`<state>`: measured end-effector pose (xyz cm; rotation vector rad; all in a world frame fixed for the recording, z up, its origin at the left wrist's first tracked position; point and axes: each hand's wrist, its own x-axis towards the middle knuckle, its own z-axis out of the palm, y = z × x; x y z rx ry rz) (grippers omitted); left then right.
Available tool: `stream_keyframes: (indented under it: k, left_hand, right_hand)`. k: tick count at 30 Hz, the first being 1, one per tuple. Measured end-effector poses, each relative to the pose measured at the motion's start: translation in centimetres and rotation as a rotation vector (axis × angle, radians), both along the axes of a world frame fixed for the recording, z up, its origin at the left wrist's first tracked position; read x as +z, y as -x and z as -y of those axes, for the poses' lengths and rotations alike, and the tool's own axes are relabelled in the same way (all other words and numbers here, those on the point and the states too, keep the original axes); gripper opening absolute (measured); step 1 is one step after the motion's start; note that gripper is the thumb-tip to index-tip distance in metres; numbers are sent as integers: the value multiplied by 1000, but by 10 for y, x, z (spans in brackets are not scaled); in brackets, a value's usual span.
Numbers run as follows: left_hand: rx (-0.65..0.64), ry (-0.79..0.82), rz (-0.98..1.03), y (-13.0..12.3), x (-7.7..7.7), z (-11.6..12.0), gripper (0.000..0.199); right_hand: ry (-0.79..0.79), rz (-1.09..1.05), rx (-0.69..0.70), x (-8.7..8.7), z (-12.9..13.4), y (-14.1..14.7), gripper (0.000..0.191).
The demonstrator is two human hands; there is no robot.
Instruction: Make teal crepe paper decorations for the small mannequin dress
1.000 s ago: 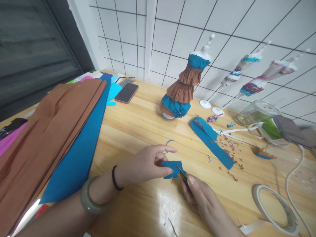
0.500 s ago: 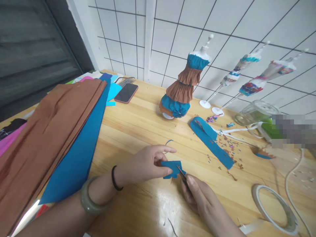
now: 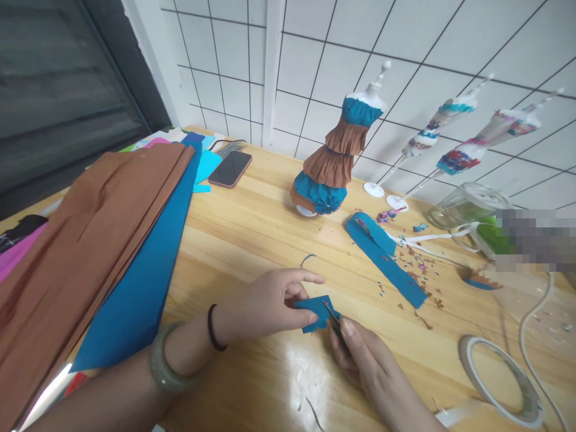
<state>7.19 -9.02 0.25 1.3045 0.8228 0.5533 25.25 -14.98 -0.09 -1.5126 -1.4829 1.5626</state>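
Note:
My left hand (image 3: 281, 300) pinches a small piece of blue crepe paper (image 3: 314, 309) between thumb and fingers, its index finger stretched out above. In my right hand (image 3: 366, 354) are small dark scissors (image 3: 332, 314), their pointed blades at the right part of the paper. The fingers hide most of the handles. A longer blue paper strip (image 3: 382, 264), looped at its far end, lies to the right beyond my hands. Farther back stands a mini dress form (image 3: 337, 144) clad in pleated blue and brown tiers, with a blue rosette near the hem.
Folded brown paper (image 3: 103, 222) and blue paper (image 3: 148, 282) cover the left side. A phone (image 3: 230, 168) lies behind. Two more dress forms (image 3: 463, 159) lean near the tiled wall, beside a glass jar (image 3: 468, 204). Scraps (image 3: 416, 270) and a tape roll (image 3: 501, 381) are at right.
My left hand has shifted slightly right and the blue paper piece has tilted, its lower edge moving toward me. My right hand and the scissors have hardly moved.

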Motion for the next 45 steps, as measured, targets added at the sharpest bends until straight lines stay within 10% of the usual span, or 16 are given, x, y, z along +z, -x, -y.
stream_keyframes:
  k: [45]
  left_hand:
    - [30, -51, -84, 4, 4, -2, 50]
  right_hand:
    - [16, -5, -14, -2, 1, -1, 39]
